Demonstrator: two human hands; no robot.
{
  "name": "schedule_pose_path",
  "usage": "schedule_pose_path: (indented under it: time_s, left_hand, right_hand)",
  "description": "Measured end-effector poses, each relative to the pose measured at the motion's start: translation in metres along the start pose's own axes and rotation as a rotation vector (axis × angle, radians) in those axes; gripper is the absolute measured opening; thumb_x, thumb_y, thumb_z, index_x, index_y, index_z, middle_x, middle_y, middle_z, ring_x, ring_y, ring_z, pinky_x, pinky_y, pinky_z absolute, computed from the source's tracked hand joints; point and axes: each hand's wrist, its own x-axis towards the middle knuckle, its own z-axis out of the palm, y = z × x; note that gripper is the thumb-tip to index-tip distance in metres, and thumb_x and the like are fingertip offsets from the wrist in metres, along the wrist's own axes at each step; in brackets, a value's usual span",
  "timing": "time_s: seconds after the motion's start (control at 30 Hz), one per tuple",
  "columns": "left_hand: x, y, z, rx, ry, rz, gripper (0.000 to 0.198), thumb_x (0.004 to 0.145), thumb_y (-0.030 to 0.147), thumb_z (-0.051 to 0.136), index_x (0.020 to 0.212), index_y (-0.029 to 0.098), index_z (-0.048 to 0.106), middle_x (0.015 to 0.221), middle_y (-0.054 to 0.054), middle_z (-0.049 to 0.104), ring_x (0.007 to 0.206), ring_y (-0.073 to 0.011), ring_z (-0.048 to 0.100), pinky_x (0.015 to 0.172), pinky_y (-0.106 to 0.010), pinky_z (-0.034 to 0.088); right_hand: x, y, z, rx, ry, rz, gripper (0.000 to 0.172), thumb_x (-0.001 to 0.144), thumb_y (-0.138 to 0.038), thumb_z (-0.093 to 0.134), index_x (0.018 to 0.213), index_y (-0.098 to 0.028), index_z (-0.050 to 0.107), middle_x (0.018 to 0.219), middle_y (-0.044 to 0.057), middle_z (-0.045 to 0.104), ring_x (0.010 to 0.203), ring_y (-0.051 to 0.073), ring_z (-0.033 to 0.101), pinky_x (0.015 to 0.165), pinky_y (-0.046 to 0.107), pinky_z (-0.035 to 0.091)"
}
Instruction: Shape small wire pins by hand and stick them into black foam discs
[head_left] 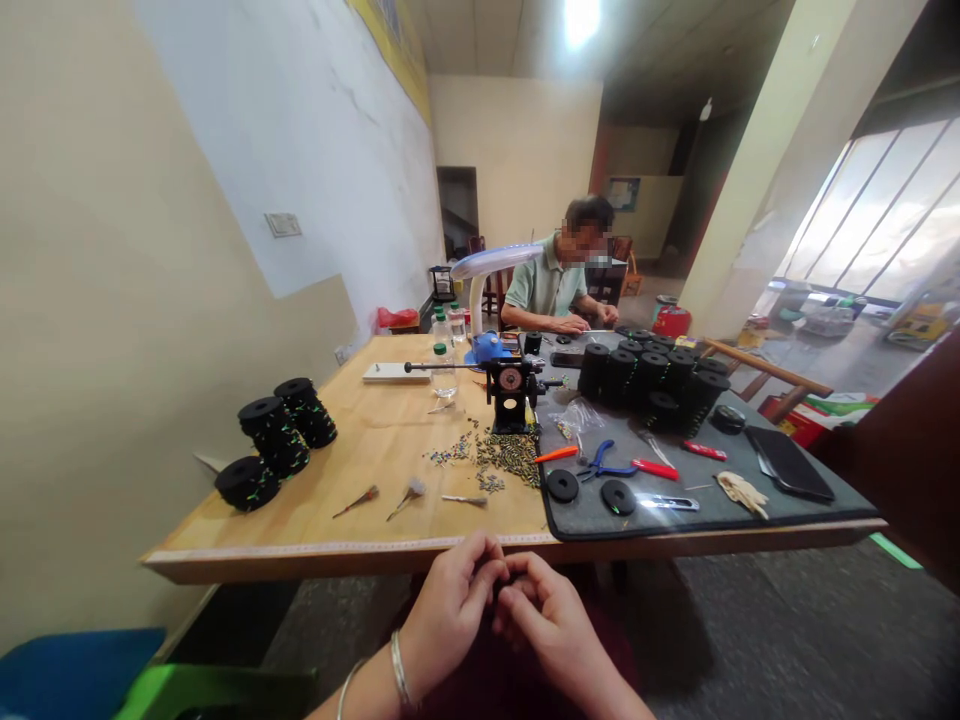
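So, whatever's being worked on is hidden between the fingertips of the left hand [459,597] and the right hand [551,617]. Both are curled in and brought together at the near edge of the counter [375,440]; whether anything is actually gripped can't be told. Just ahead, a brush-like bundle [465,500] is left lying, with two more off to its left.

Progress-wise, a fair bit looks done: dotted black rolls [274,440] are stacked far left of the hands, and more black rolls [595,372] are crowded together ahead and to the right. Plenty seems left, though, since a pile of tiny bits [510,455] is spread straight ahead and two black discs [562,486] are set apart just beyond the right hand.

Beyond the pile, the way is blocked by a black dial device [510,400], backed by a lamp [487,348]. To the right, the dark mat [585,520] is cluttered with blue pliers [600,458], a cutter [667,502] and a glove [742,493]. The far side is taken by a co-worker [551,285].
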Motion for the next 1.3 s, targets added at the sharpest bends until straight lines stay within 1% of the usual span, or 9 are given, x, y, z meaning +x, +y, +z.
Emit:
schedule_pose_path:
  time_s: [0.2,0.43,0.53,0.73,0.87,0.97,1.07,1.17,1.3]
  left_hand:
    - [-0.003,-0.017,0.000,-0.004,-0.058,-0.023,0.015,0.085,0.025,0.046,0.073,0.017,0.049,0.071,-0.002,0.053,0.067,-0.0147,0.048,0.063,-0.024,0.038]
    - [0.041,-0.049,-0.020,0.392,0.086,0.060,0.013,0.084,0.019,0.045,0.086,0.016,0.057,0.086,-0.007,0.061,0.083,-0.0202,0.053,0.077,-0.032,0.041]
    - [0.060,-0.065,-0.022,0.643,0.062,0.105,0.029,0.078,0.007,0.044,0.101,0.016,0.059,0.099,-0.009,0.061,0.099,-0.0235,0.049,0.087,-0.037,0.038]
    - [0.062,-0.077,-0.015,0.682,0.045,0.082,0.031,0.082,0.007,0.036,0.100,0.014,0.059,0.094,-0.011,0.059,0.093,-0.0239,0.051,0.083,-0.038,0.040]
    - [0.037,-0.066,-0.013,0.295,0.060,-0.009,0.019,0.087,0.022,0.038,0.089,0.016,0.055,0.085,-0.008,0.058,0.081,-0.0194,0.056,0.072,-0.032,0.045]
    - [0.013,-0.055,-0.004,-0.230,-0.047,-0.270,0.020,0.082,0.036,0.048,0.087,0.016,0.048,0.068,-0.001,0.055,0.053,-0.0122,0.050,0.051,-0.024,0.040]
    - [-0.005,-0.046,0.010,-0.612,-0.101,-0.465,0.025,0.072,0.034,0.061,0.081,0.015,0.047,0.067,0.001,0.054,0.053,-0.0086,0.049,0.049,-0.020,0.037]
    - [-0.016,-0.044,0.022,-0.817,-0.074,-0.558,0.025,0.065,0.024,0.068,0.076,0.014,0.049,0.070,0.002,0.052,0.062,-0.0083,0.052,0.053,-0.018,0.037]
    - [-0.021,-0.049,0.029,-0.855,-0.061,-0.583,0.023,0.065,0.021,0.069,0.075,0.013,0.050,0.067,0.002,0.053,0.059,-0.0069,0.050,0.053,-0.018,0.036]
  right_hand:
    - [-0.002,0.012,0.005,-0.191,0.070,-0.006,0.026,0.083,-0.035,0.051,0.069,-0.014,0.045,0.046,-0.004,0.048,0.043,0.004,0.041,0.047,0.015,0.029]
    - [0.003,0.038,-0.003,0.124,0.194,0.097,0.040,0.076,-0.053,0.055,0.071,-0.017,0.038,0.039,-0.010,0.036,0.035,0.002,0.027,0.040,0.014,0.018]
    - [0.003,0.041,-0.005,0.187,0.253,0.122,0.045,0.072,-0.058,0.057,0.072,-0.017,0.039,0.037,-0.011,0.034,0.034,0.001,0.024,0.039,0.014,0.016]
    - [0.000,0.045,-0.008,0.207,0.311,0.110,0.045,0.073,-0.057,0.058,0.073,-0.015,0.042,0.038,-0.010,0.035,0.036,0.001,0.024,0.039,0.014,0.017]
    - [-0.001,0.045,-0.007,0.224,0.333,0.122,0.046,0.072,-0.058,0.059,0.074,-0.015,0.042,0.037,-0.010,0.035,0.035,0.001,0.023,0.039,0.014,0.014]
    - [0.000,0.042,-0.003,0.220,0.318,0.124,0.047,0.071,-0.058,0.059,0.073,-0.015,0.042,0.037,-0.010,0.036,0.035,0.001,0.024,0.039,0.013,0.015]
    - [0.000,0.041,0.001,0.204,0.267,0.132,0.046,0.072,-0.058,0.059,0.073,-0.015,0.042,0.036,-0.010,0.038,0.033,0.001,0.026,0.038,0.013,0.016]
    - [0.000,0.043,0.003,0.187,0.215,0.156,0.047,0.071,-0.059,0.059,0.072,-0.015,0.042,0.036,-0.009,0.039,0.032,0.001,0.027,0.037,0.013,0.017]
    - [0.000,0.043,0.005,0.149,0.220,0.183,0.046,0.070,-0.058,0.059,0.071,-0.015,0.042,0.036,-0.009,0.040,0.032,0.001,0.028,0.037,0.012,0.019]
